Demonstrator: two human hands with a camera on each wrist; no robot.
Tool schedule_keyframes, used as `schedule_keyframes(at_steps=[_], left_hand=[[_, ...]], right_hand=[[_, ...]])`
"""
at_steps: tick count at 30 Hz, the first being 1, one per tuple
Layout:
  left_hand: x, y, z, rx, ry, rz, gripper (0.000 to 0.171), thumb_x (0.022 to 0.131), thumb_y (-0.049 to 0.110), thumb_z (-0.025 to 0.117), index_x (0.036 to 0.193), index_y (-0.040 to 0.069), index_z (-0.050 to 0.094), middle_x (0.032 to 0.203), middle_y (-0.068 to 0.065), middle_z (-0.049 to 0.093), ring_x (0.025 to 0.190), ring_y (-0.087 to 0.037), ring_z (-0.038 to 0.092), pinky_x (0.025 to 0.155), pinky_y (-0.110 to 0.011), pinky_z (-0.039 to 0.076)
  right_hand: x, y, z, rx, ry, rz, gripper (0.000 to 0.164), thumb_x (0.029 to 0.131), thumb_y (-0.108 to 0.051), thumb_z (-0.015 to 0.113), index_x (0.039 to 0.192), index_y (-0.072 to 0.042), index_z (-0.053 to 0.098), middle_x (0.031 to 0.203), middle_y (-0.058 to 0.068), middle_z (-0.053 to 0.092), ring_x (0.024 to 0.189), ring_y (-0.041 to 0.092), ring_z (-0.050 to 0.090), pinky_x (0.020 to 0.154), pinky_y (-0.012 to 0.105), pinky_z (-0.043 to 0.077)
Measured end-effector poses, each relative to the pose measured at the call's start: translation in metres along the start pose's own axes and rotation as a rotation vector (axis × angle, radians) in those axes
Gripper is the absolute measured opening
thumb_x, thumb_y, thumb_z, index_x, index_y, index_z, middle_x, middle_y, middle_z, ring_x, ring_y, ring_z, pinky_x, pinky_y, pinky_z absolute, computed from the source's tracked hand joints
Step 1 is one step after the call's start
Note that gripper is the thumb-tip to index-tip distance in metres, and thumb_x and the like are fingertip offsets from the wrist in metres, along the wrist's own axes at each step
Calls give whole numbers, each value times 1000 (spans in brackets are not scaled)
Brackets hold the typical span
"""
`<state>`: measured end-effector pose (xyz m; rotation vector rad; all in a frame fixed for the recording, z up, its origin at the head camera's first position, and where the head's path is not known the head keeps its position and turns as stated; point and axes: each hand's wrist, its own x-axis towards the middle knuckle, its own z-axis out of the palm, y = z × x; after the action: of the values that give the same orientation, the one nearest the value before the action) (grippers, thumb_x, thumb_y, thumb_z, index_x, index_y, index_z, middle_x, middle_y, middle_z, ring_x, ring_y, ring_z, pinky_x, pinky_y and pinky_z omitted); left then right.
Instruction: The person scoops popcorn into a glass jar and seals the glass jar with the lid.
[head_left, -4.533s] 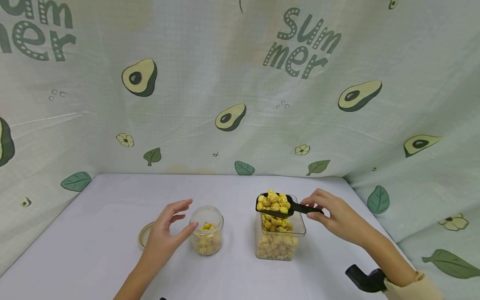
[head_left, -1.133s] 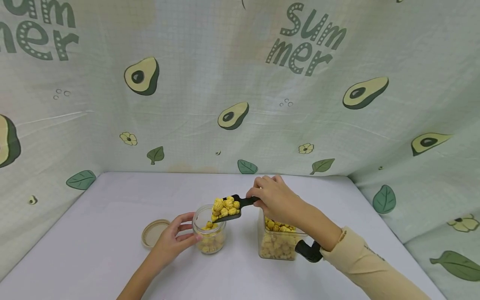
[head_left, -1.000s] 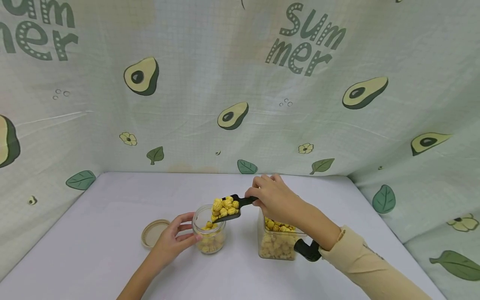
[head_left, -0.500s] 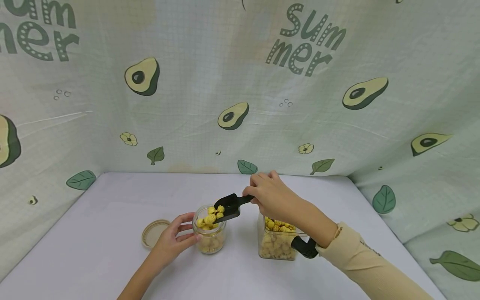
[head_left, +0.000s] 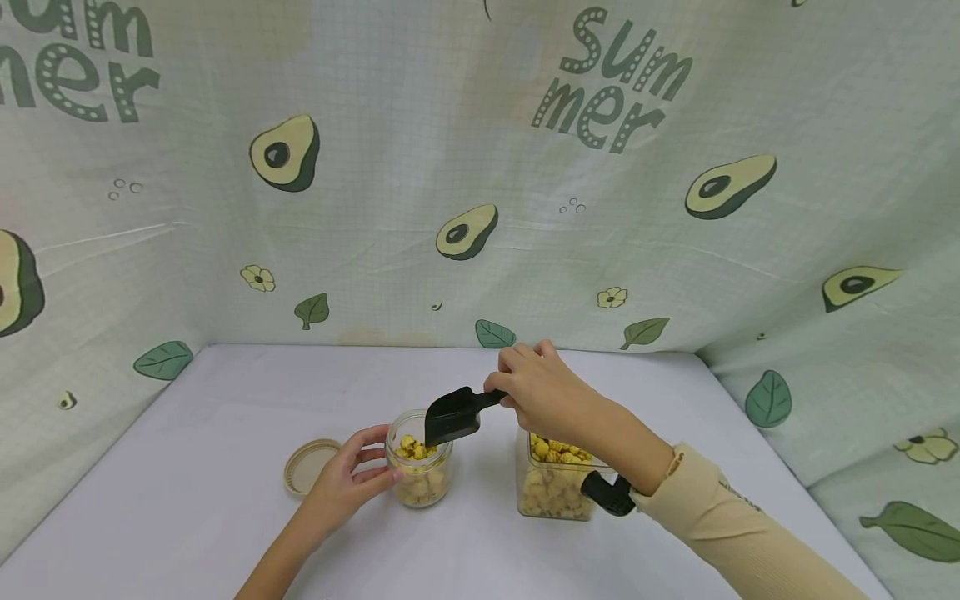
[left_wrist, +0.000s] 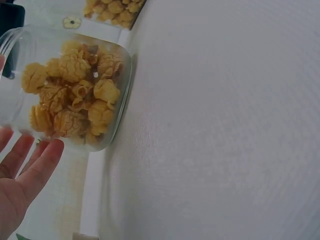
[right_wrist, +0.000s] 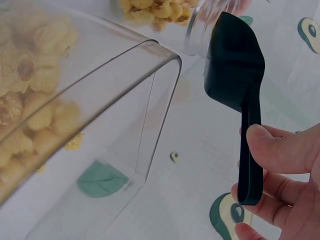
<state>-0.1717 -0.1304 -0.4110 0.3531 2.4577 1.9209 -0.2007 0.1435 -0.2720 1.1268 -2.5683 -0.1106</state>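
1. Black scoop [head_left: 453, 417] tilts over the mouth of a clear jar [head_left: 442, 477], hiding the right part of its rim; whether the two touch, I cannot tell.
2. The right hand [head_left: 543, 387] pinches the scoop's handle [right_wrist: 245, 175] between thumb and fingers, with its forearm passing above a clear square box [head_left: 523, 458].
3. The left hand [head_left: 348, 479] is curled round the jar's left side, thumb at the front and fingers farther back, holding it upright on the white table [head_left: 187, 500].
4. Yellow popcorn [head_left: 412, 448] lies in the jar. More is in the box, which stands to the right, apart from the jar.
5. A round, tan-rimmed lid [head_left: 306, 471] lies just left of the left hand, clear only in the head view.
6. From the head, the right hand covers much of the handle; the right wrist view bares its long grip down to the end, and brings the box's rounded corner up close.
7. From the left wrist, the jar appears side-on, single popcorn pieces showing through the glass, with fingertips [left_wrist: 56, 146] at its wall.
8. Only the head view shows the tan sleeve [head_left: 750, 533] and the black mount [head_left: 609, 493] by the right wrist.
9. Writing on the cloth [head_left: 375, 125] reads "summer", in grey-green dotted letters split over two lines; at upper left the frame's edge cuts the same word.
10. Avocados [head_left: 285, 153], leaves [head_left: 312, 311] and flowers [head_left: 258, 277] are printed around it.
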Motion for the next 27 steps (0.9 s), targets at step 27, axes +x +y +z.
schedule_keyframes(at_steps=[27], left_hand=[[0,1,-1,-3,-10,-20,60,79,11,74,131,3,45,136,-15,45,117,-32,49,90,-24,51]], right_hand=[[-12,7,6,142,63,73,21,82,-8,69,98,-20,67,88,-4,53,90,17,49,79,36,40]])
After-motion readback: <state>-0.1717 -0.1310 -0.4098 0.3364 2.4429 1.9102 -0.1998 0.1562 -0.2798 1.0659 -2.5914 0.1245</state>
